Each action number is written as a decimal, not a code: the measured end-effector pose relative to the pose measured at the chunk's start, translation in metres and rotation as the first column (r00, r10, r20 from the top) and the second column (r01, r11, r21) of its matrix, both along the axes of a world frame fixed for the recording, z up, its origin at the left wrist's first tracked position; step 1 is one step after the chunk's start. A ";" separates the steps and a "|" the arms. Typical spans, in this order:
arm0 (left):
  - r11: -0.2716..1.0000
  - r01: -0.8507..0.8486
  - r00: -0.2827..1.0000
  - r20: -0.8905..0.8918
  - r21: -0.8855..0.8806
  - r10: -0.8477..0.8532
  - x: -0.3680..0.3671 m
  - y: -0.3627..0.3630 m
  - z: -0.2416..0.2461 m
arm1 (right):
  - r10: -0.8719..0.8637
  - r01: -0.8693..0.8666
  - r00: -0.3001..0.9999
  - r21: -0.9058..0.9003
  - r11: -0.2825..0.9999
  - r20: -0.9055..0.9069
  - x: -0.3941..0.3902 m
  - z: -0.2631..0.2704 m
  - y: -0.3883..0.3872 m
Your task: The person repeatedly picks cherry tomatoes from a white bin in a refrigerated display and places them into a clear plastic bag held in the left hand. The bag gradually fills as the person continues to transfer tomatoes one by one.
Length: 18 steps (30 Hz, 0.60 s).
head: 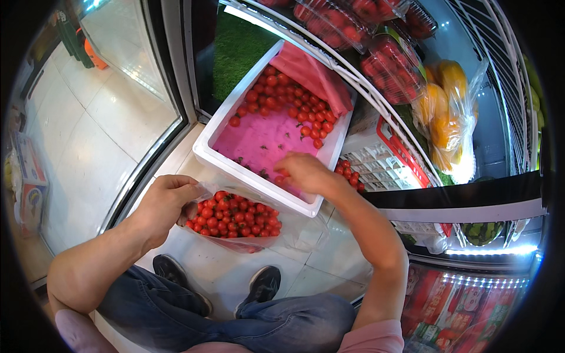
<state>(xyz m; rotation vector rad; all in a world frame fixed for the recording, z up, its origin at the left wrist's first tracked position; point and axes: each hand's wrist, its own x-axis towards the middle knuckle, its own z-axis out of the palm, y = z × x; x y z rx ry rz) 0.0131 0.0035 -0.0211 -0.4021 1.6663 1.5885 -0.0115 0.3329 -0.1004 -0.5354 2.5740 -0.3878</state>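
My left hand [171, 198] grips the rim of a clear plastic bag [300, 229] that holds many cherry tomatoes [234, 216]. A white foam box [260, 178] stands tilted just beyond the bag, lined with pink paper [260, 137]. Loose cherry tomatoes [282, 92] lie mostly in its far half, and a pink flap [313, 77] folds over its far corner. Inside the near right part of the box, my right hand [300, 172] has its fingers at a few red tomatoes; its fingertips are partly hidden. Small green stems are scattered on the paper.
White wire shelves on the right hold clear boxes of red fruit [393, 68] and bagged yellow fruit [446, 114]. A red and white basket [375, 154] stands beside the foam box, near more cherry tomatoes [348, 174]. A glass door with a dark frame [150, 167] is at left; tiled floor lies below.
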 end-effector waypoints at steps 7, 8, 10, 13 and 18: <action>1.000 -0.017 1.000 0.008 -0.017 0.017 0.000 0.003 -0.001 | -0.010 0.011 1.000 -0.071 0.997 0.019 0.014 -0.021 -0.004; 0.999 -0.026 1.000 0.011 -0.043 0.027 0.000 0.002 -0.001 | 0.013 -0.010 0.999 -0.072 0.997 0.038 0.012 -0.019 -0.003; 1.000 -0.021 1.000 0.007 -0.006 0.021 -0.001 0.001 -0.003 | 0.008 -0.007 1.000 -0.083 0.997 0.006 0.006 -0.011 -0.002; 1.000 -0.013 1.000 0.010 -0.006 0.013 -0.001 0.000 -0.003 | -0.248 0.305 0.946 -0.313 0.899 0.210 0.000 0.006 -0.004; 1.000 -0.021 1.000 0.014 -0.021 0.021 -0.002 0.002 -0.001 | -0.421 0.626 0.778 -0.525 0.576 0.466 0.008 0.029 -0.013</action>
